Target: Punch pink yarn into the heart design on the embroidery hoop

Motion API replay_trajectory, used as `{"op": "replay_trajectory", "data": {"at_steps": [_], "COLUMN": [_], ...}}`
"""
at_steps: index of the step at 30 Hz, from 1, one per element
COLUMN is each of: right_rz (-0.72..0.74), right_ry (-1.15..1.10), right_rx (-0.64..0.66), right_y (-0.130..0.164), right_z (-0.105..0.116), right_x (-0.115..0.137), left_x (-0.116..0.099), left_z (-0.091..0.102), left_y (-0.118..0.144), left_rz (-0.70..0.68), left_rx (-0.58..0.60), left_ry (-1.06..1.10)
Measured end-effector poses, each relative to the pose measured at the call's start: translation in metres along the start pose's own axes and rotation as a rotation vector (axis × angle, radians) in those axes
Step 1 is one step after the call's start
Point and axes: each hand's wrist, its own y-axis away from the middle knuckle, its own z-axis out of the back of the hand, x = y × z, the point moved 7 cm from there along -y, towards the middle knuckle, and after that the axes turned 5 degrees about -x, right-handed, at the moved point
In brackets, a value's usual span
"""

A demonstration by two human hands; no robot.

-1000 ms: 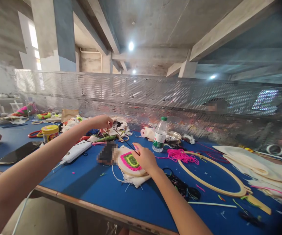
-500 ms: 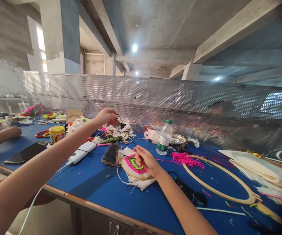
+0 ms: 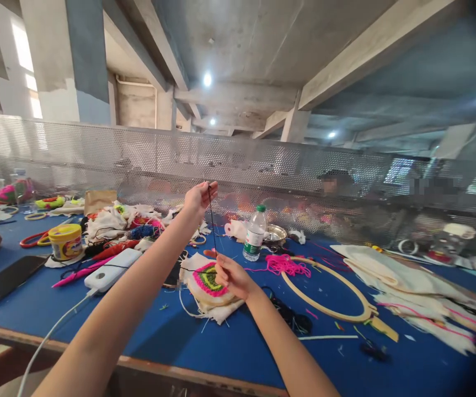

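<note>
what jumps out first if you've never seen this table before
The left hand raised mid-frame, pulling a dark thread taut up from the small embroidery hoop with pink and green stitching, which the right hand steadies. To the right lies a large empty wooden hoop on the blue table.

The small embroidery hoop (image 3: pixel 208 282) lies on the table (image 3: pixel 204 353), near its middle. Left of this hoop lies the power bank (image 3: pixel 107 269), and further left the jar (image 3: pixel 64 242) and the phone (image 3: pixel 1 279). Behind the hoop, a little to the right, stands the water bottle (image 3: pixel 253 234). Right of the hoop lies the large hoop (image 3: pixel 327 288), and beyond it the folded cloth (image 3: pixel 390 271). The mesh screen (image 3: pixel 262 176) stands behind all of them.
</note>
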Motion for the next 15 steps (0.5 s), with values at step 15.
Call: {"op": "replay_trajectory", "data": {"at_steps": [15], "right_rz": [-0.079], "right_ry": [-0.007], "right_rx": [-0.036], "right_y": [-0.007], "right_z": [0.006], "right_x": [-0.015], "left_x": [0.007], "left_z": [0.035], "left_y": [-0.023], "left_rz": [-0.052], "left_rx": [-0.003], "left_ry": [-0.039]}}
